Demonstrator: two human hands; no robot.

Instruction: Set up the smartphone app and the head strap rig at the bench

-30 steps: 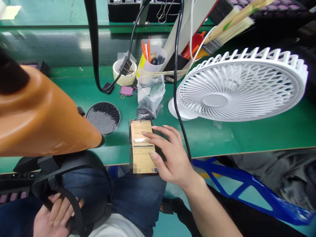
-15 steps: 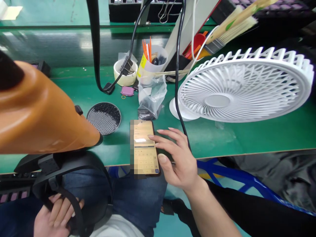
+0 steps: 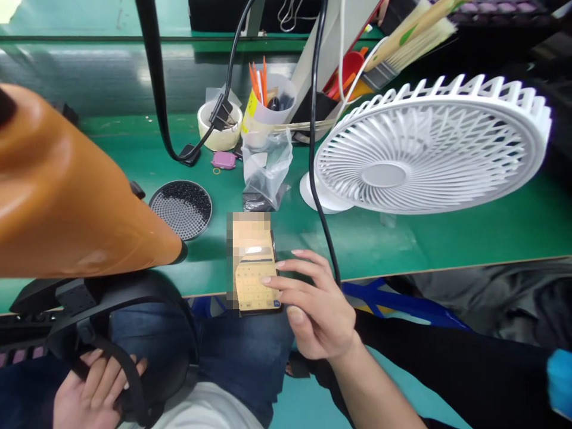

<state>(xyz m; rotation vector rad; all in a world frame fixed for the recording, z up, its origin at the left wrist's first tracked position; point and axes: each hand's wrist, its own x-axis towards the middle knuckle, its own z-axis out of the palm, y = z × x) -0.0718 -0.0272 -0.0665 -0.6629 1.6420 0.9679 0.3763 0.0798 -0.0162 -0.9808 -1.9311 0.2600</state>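
A smartphone (image 3: pixel 257 292) lies at the green bench's front edge; its lit screen shows a keypad below, and a blurred patch covers its left side and top. My right hand (image 3: pixel 319 304) is open, fingers spread, coming in from the right. Its index fingertip is over the keypad; whether it touches the glass I cannot tell. Down in my lap at the lower left is a black headset-like frame with straps (image 3: pixel 134 381). My left hand (image 3: pixel 92 387) has its fingers curled at this frame, one strap crossing over the fingertips.
A large orange tool body (image 3: pixel 84 190) fills the left, beside a round perforated dish (image 3: pixel 181 223) of small black pieces. A white fan (image 3: pixel 429 155) stands right. Behind are a clear plastic bag (image 3: pixel 268 167), tape roll (image 3: pixel 218 134), pen cup (image 3: pixel 268 110) and hanging black cable (image 3: pixel 316 137).
My right hand has moved down the phone, its index finger going from the upper screen to the keypad. The whole view has shifted slightly. My left hand stays at the black frame.
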